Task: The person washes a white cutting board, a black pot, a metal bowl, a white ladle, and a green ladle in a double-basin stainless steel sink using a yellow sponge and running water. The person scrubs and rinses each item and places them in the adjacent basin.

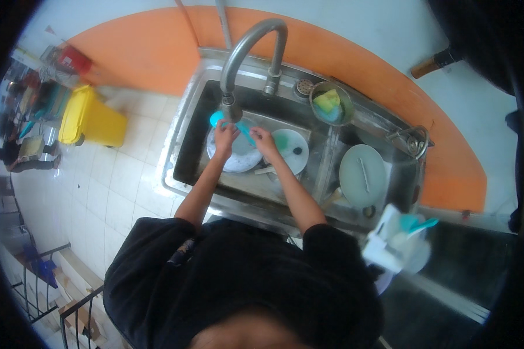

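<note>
Below the faucet [232, 107] I hold a turquoise spoon [216, 118], its rounded end to the left and its handle slanting right. My left hand [225, 138] is closed around it near the rounded end. Fingers of my right hand [264, 143] pinch the handle's other end. Under my hands, in the left basin, sits a white bowl [241, 158], partly covered by them. Beside it, a white plate [297, 148] bears a green patch and a dark round spot. A pale handle [266, 170] shows near my right wrist.
A pale green plate [350, 174] with a thin white stick lies in the right basin. On the sink's back ledge stands a bowl [343, 110] with a yellow-green sponge [327, 102]. White containers [393, 241] stand right of me; a yellow bin [93, 119] is on the floor left.
</note>
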`<action>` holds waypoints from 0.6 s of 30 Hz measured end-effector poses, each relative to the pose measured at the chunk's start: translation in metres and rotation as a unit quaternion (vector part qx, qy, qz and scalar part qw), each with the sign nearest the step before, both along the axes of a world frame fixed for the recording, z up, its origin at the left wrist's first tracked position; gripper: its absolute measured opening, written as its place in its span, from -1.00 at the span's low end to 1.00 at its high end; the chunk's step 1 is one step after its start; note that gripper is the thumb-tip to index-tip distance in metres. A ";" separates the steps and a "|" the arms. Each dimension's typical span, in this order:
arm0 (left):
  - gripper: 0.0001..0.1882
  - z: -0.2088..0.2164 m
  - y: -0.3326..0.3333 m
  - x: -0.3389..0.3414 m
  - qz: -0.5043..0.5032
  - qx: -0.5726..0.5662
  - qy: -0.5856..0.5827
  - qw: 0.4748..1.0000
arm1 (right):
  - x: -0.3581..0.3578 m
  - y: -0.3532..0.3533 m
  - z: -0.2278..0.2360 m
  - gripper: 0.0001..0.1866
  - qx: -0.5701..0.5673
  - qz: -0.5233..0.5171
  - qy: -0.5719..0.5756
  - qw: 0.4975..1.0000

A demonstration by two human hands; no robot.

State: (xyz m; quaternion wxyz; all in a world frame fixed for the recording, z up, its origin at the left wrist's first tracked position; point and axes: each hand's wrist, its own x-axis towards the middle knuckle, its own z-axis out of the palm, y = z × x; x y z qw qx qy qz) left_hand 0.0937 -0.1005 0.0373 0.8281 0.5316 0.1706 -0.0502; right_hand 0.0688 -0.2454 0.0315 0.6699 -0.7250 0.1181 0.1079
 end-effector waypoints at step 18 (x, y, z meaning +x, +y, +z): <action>-0.49 0.027 -0.010 -0.019 -0.148 -0.036 0.107 0.983 | -0.028 -0.018 0.014 -0.57 0.533 -0.054 0.087 0.840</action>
